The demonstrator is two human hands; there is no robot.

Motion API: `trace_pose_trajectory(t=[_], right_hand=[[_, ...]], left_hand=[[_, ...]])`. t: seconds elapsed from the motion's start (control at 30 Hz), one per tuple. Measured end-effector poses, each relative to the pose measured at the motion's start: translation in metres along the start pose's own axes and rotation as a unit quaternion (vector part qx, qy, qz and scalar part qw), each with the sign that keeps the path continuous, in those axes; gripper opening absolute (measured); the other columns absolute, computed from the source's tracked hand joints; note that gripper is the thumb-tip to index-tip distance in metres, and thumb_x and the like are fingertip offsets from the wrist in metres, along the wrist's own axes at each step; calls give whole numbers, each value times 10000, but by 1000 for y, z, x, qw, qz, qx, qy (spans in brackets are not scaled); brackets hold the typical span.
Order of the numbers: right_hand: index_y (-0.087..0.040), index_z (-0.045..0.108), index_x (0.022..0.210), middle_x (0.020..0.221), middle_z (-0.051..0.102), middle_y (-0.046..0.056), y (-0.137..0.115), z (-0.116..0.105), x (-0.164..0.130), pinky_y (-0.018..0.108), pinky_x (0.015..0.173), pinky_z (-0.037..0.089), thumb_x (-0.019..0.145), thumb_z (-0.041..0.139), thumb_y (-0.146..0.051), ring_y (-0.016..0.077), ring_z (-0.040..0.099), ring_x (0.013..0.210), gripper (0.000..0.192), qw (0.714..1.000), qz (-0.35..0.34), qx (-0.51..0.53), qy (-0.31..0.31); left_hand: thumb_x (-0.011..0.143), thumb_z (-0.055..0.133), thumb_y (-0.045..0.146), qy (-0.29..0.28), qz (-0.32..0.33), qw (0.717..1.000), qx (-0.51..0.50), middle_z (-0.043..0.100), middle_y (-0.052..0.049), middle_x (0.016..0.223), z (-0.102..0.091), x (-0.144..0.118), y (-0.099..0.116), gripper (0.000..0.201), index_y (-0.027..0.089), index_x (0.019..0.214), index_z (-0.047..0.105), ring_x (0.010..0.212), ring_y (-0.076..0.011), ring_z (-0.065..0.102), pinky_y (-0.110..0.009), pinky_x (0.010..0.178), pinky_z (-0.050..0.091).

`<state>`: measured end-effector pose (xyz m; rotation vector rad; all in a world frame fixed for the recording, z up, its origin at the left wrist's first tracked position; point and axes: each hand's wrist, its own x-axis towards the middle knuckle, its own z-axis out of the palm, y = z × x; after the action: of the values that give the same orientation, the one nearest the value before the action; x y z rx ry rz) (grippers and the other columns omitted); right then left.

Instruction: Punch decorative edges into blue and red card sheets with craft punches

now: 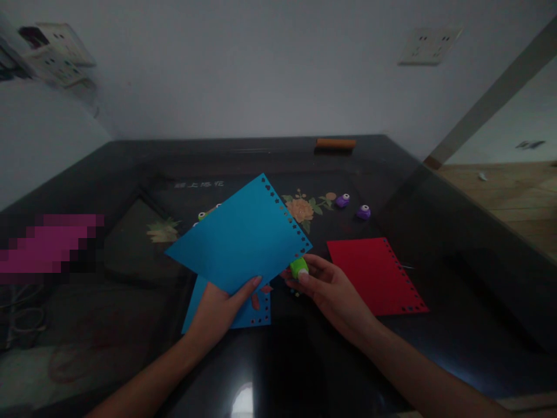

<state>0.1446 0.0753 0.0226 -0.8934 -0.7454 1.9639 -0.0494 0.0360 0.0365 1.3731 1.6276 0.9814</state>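
My left hand (pixel 221 310) holds a blue sheet of paper (pixel 237 235) by its lower edge, lifted and tilted over the table. A row of small punched holes runs along the sheet's right edge. My right hand (pixel 331 287) grips a small green craft punch (pixel 299 267) at the sheet's lower right corner. A second blue sheet (pixel 243 313) with punched holes lies flat under my left hand.
A red punched sheet (pixel 374 273) lies on the dark glass table (pixel 435 232) to the right. Two purple punches (pixel 343 201) (pixel 364 212) sit behind it, another green punch (pixel 202 216) peeks out left. An orange bar (pixel 335 143) rests at the far edge.
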Motion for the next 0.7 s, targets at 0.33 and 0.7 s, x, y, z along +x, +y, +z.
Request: trace_pose_trajectory(t=[0.33, 0.7], right_hand=[[-215, 650, 888, 906, 688, 15, 0, 4, -1, 391, 896, 468, 541, 857, -233, 191, 667, 854, 405, 1000, -11, 8, 10], [-211, 633, 854, 852, 682, 0, 2, 4, -5, 311, 741, 498, 609, 821, -248, 170, 658, 807, 311, 999, -22, -46, -4]], left_hand=[[779, 551, 418, 12, 45, 997, 64, 705, -14, 571, -1, -2, 6, 387, 235, 441, 589, 656, -227, 674, -393, 900, 477], [801, 554, 397, 19, 84, 993, 86, 704, -18, 579, 1, -4, -1, 371, 228, 473, 596, 629, -218, 676, -372, 812, 526]])
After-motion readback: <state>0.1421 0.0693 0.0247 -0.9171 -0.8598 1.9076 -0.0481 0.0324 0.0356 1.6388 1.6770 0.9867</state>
